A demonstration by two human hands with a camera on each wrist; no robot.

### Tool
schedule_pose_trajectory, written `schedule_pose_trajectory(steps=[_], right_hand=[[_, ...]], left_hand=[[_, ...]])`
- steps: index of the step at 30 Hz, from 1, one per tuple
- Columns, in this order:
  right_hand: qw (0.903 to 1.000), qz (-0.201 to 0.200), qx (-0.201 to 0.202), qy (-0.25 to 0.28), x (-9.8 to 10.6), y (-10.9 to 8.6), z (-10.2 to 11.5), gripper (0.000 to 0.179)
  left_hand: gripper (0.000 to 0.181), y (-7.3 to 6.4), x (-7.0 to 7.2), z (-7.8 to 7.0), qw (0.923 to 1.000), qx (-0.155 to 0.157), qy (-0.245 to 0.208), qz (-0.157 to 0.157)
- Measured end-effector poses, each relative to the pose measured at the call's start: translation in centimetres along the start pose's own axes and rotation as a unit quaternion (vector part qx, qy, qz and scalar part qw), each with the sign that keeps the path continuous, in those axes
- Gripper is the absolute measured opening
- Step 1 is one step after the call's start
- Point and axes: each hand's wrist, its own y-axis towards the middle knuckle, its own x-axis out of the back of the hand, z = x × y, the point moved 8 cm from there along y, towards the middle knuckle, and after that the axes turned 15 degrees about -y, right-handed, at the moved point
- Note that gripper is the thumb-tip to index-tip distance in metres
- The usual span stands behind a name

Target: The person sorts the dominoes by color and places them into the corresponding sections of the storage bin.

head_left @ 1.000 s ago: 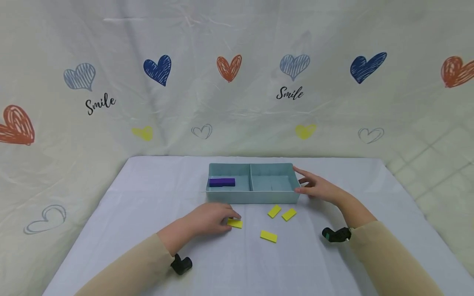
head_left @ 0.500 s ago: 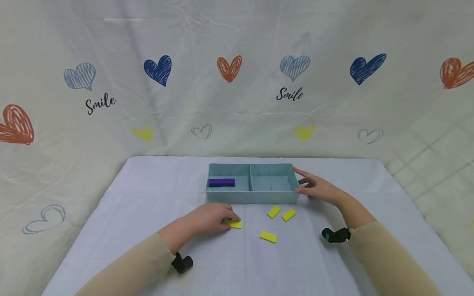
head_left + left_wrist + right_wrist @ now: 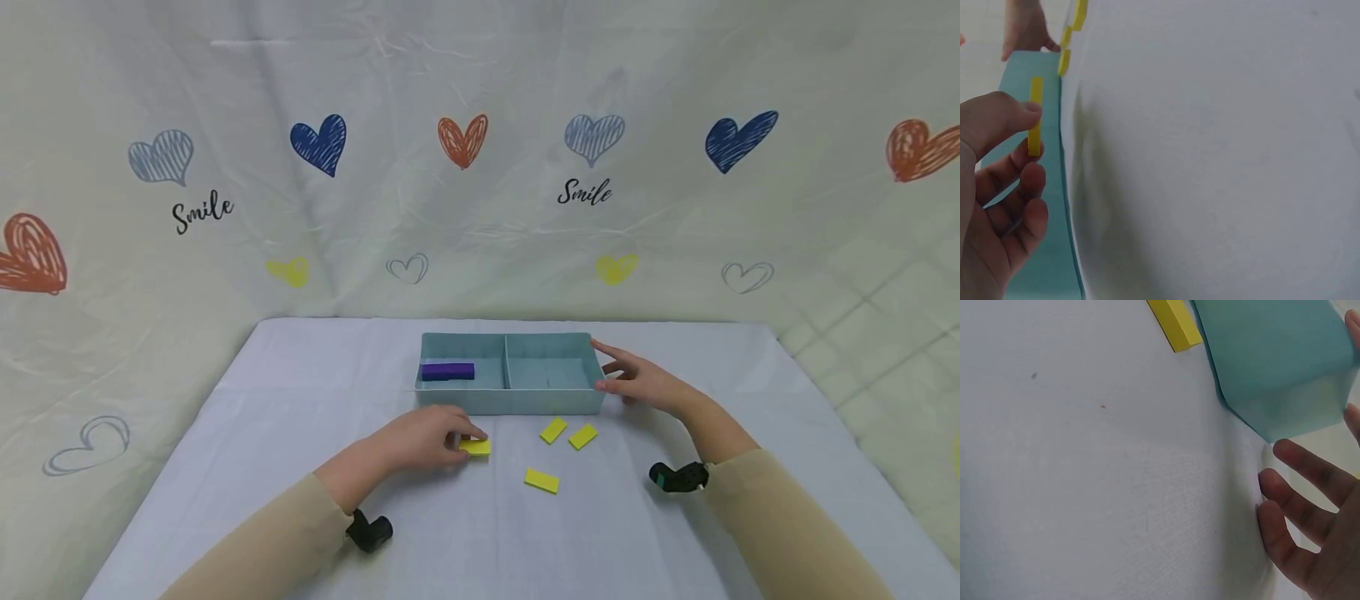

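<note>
Slightly up and toward the box, the left hand [image 3: 423,437] and the yellow block [image 3: 477,447] in it have shifted since half a second ago. To my eye that means the block is being picked up rather than merely touched, though I can't make out from here how much of a gap lies beneath it. Thumb and fingertip pinch it at its middle; the other fingers of that hand curl loosely behind. It is held just in front of the light-blue divided box [image 3: 510,403], outside its near wall.

Across at the box's right end, the right hand [image 3: 648,387] looks unchanged: fingers spread and relaxed, resting against the corners without wrapping round them. Three more yellow blocks [image 3: 542,481] lie where they lay, flat on the white-covered table [image 3: 480,550], two near the box's front wall and one closer to the person. Inside the left compartment sits a purple piece [image 3: 447,372], unmoved; whether it is one block or several, I can't tell.
</note>
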Motion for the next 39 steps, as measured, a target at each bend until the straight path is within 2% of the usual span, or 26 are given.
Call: schedule_pose_trajectory(steps=[9, 17, 24, 30, 39], right_hand=[[1.0, 0.003, 0.001, 0.005, 0.0, 0.0, 0.0, 0.084], [1.0, -0.001, 0.001, 0.007, 0.0, 0.1, -0.1, 0.085], [1.0, 0.001, 0.0, 0.009, 0.0, 0.1, 0.1, 0.086], [0.9999, 0.0, 0.003, 0.011, 0.0, 0.1, 0.1, 0.085], [0.9999, 0.004, 0.0, 0.012, 0.2, 0.3, -0.1, 0.085]], left_hand=[[0.034, 0.7, 1.8, -1.3, 0.9995, -0.016, -0.015, -0.022], [0.035, 2.0, 4.3, -2.9, 0.9956, -0.032, -0.034, -0.081], [0.036, 3.6, 5.3, -3.0, 0.9927, -0.017, -0.057, -0.104], [0.036, 5.8, 5.8, -2.9, 0.9904, -0.021, -0.081, -0.11], [0.037, 10.3, 5.6, -3.9, 0.9887, -0.016, -0.105, -0.105]])
